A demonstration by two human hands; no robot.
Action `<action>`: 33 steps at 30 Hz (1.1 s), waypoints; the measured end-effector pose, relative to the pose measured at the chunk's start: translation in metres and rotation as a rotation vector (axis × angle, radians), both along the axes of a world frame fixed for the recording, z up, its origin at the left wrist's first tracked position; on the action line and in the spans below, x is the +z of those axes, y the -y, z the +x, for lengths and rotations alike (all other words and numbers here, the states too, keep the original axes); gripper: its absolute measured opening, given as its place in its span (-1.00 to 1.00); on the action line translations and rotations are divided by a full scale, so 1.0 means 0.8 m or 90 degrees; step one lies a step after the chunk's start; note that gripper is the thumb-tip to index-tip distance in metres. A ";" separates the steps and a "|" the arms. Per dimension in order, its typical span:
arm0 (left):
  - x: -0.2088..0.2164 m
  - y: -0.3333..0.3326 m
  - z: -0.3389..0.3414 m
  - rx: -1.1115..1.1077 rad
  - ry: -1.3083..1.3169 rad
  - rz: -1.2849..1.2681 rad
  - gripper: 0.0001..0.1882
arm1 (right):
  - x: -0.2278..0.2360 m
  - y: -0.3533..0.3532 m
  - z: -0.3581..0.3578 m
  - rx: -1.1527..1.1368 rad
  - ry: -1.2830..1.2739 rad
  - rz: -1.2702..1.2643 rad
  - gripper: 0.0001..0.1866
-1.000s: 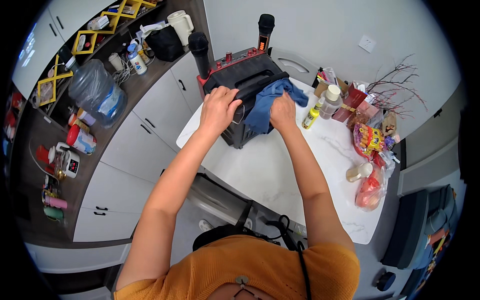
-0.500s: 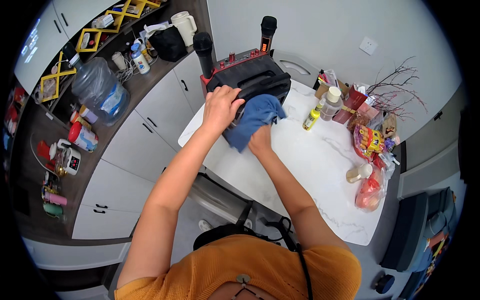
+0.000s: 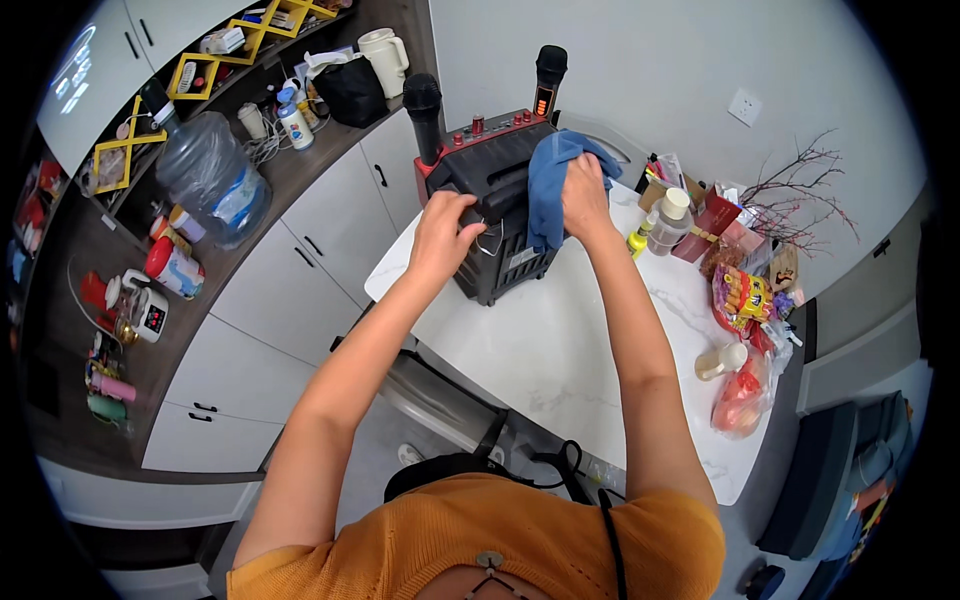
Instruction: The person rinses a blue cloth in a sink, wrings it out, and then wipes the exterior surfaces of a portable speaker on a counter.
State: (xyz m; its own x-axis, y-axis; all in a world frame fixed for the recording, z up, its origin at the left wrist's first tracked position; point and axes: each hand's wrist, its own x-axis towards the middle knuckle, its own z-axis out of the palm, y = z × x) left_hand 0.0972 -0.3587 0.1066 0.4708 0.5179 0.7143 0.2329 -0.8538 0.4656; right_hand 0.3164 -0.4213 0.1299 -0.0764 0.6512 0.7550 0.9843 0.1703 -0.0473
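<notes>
A black and red portable karaoke speaker [image 3: 492, 165] stands at the far end of the white marble-patterned table [image 3: 540, 360]. Two black microphones rise from its top, one at the left corner [image 3: 423, 115] and one at the right [image 3: 549, 78]. My left hand [image 3: 440, 235] grips the speaker's near left edge, thumb and fingers bent around it. In my right hand [image 3: 585, 195] is a bunched blue cloth [image 3: 550, 185], pressed to the right side of the speaker. The cloth hangs down over that side and hides part of it.
Right of the speaker stand a yellow bottle [image 3: 638, 240], a clear bottle with a pale cap [image 3: 670, 222], snack packs [image 3: 745, 298] and a cream cup [image 3: 720, 361]. A chair [image 3: 430, 385] sits at the near table edge. Leftward runs a cabinet counter with a big water jug [image 3: 215, 180].
My right hand has carried the blue cloth from the speaker's near face up and right to its right side. The left hand stays at the near left edge, its fingers shifted slightly.
</notes>
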 end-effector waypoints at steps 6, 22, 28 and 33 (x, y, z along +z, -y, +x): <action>-0.015 0.011 -0.003 0.004 0.014 -0.084 -0.77 | -0.013 -0.012 -0.064 0.031 0.094 0.041 -0.71; -0.019 0.001 -0.004 -0.044 0.010 0.038 -0.88 | -0.006 0.003 0.057 -0.016 -0.178 -0.105 -0.64; -0.007 0.013 0.006 0.002 -0.017 -0.010 -0.64 | 0.008 0.012 0.038 0.030 -0.329 -0.147 -0.71; 0.025 0.043 0.029 0.041 0.002 0.057 -0.46 | -0.023 -0.002 0.064 -0.019 -0.249 -0.073 -0.71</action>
